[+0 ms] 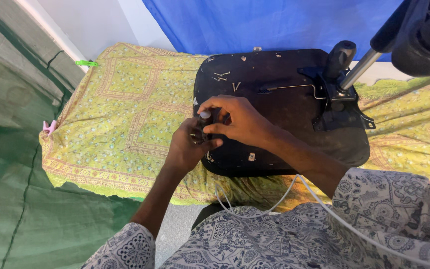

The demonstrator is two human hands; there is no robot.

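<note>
An upturned black office-chair seat (284,79) lies on a table covered with a yellow patterned cloth (125,114). My left hand (187,147) grips a small dark part at the seat's left edge. My right hand (237,119) reaches across from the right, and its fingers pinch a small grey-capped piece (204,115) just above my left hand. The two hands touch each other. What lies under the fingers is hidden. Several loose screws (223,77) rest on the seat's far left part.
A metal mechanism plate with a black lever (338,57) and a chrome gas column (362,67) rises at the seat's right. A chair-base caster (424,45) hangs top right. Blue fabric (274,22) hangs behind. Green netting (21,149) is at left. A white cable (255,209) crosses my lap.
</note>
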